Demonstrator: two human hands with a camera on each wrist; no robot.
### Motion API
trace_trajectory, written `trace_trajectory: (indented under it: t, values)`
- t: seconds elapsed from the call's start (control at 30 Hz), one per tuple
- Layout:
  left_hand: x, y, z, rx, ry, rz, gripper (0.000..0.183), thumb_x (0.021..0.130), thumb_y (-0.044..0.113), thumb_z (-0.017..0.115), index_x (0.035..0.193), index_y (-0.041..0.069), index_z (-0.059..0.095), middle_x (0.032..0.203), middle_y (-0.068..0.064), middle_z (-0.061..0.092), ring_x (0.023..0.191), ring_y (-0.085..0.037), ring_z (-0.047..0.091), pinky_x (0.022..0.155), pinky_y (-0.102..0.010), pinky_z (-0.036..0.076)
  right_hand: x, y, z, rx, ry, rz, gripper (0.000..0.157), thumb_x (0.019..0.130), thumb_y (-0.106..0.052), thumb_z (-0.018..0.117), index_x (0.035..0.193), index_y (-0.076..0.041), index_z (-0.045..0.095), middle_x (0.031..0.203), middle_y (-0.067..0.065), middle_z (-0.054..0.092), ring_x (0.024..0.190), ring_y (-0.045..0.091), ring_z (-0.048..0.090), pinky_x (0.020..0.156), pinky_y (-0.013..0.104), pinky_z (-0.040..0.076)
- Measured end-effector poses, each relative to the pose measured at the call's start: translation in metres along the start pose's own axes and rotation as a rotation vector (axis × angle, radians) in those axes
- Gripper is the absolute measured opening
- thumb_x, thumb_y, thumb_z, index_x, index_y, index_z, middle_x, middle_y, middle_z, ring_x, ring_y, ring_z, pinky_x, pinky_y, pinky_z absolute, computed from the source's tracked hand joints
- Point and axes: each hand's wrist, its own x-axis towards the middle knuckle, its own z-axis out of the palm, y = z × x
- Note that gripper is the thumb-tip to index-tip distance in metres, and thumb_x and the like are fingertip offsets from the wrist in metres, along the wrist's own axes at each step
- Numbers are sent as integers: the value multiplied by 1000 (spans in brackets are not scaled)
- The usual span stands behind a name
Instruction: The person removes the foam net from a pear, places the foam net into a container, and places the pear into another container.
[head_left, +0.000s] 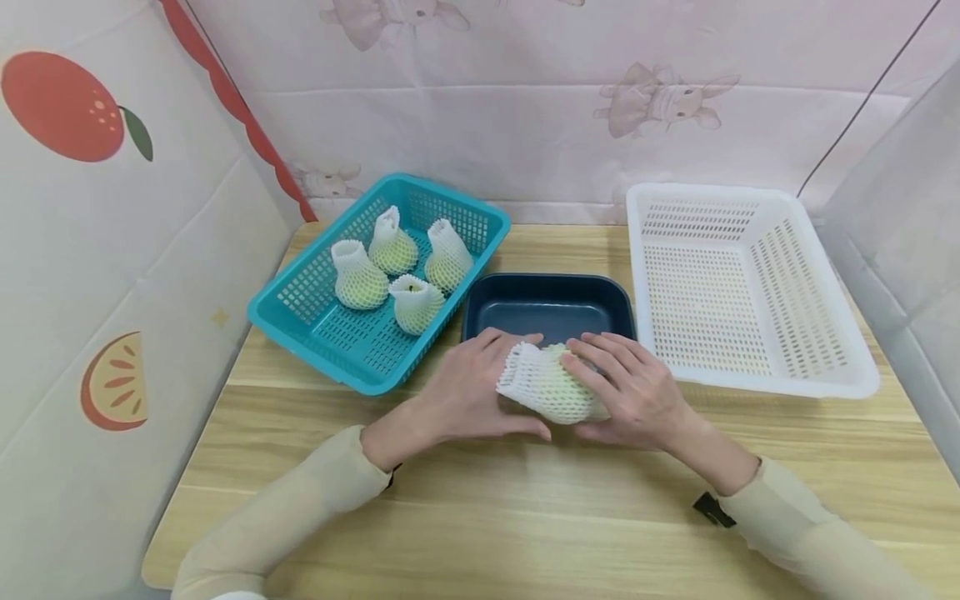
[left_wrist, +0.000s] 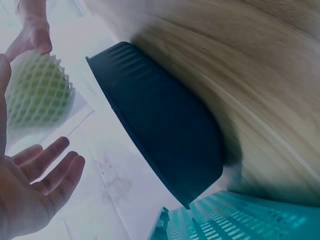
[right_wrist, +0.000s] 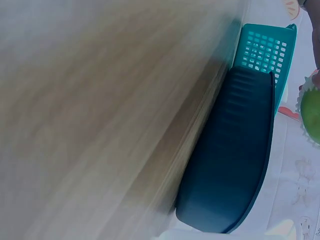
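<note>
A green pear (head_left: 572, 392) in a white foam net (head_left: 525, 373) is held up at the near edge of a dark blue basin (head_left: 551, 315). My right hand (head_left: 637, 396) grips the pear's rounded end, fingers over the top and thumb beneath. At the net's narrow end is my left hand (head_left: 472, 387), its fingers behind and its thumb in front. In the left wrist view those fingers (left_wrist: 60, 170) are spread beside the pear (left_wrist: 42, 92), not wrapped round it. The right wrist view catches only part of the pear (right_wrist: 311, 114) at its edge.
Several net-wrapped pears (head_left: 362, 279) stand in a teal basket (head_left: 307, 354) at the back left. On the right is a white perforated basket (head_left: 757, 379). All stand on a wooden table (head_left: 480, 525), with printed cloth walls (head_left: 510, 142) behind and at the sides.
</note>
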Motion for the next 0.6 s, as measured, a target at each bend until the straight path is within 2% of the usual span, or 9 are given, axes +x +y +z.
trace_trajectory:
  t: [0.23, 0.4, 0.53, 0.6]
  values:
    - [-6, -5, -6, 1, 32, -25, 114, 60, 80, 87, 146, 12, 57, 129, -4, 73, 113, -18, 68, 90, -30, 62, -1, 4, -5, -15, -53, -31, 66, 95, -59, 58, 131, -4, 69, 125, 17, 75, 107, 35, 74, 90, 48, 62]
    - [-5, -5, -11, 14, 50, -9, 112, 60, 80, 87, 144, 12, 59, 127, -4, 74, 111, -19, 69, 91, -31, 62, -1, 7, -8, -27, -86, -54, 65, 98, -59, 54, 131, -5, 69, 125, 17, 75, 106, 36, 75, 89, 49, 63]
    - [-2, -1, -13, 34, 31, 15, 111, 62, 82, 85, 143, 12, 60, 128, -4, 75, 112, -19, 69, 90, -31, 62, 0, 8, -10, -51, -132, -74, 64, 99, -59, 52, 132, -7, 69, 124, 16, 76, 106, 35, 75, 90, 48, 63]
    - [0, 2, -13, 56, 9, 21, 110, 63, 83, 83, 144, 11, 60, 128, -5, 75, 112, -19, 69, 90, -31, 62, 1, 8, -11, -67, -164, -85, 64, 97, -59, 55, 132, -8, 69, 124, 15, 76, 107, 35, 75, 92, 48, 62]
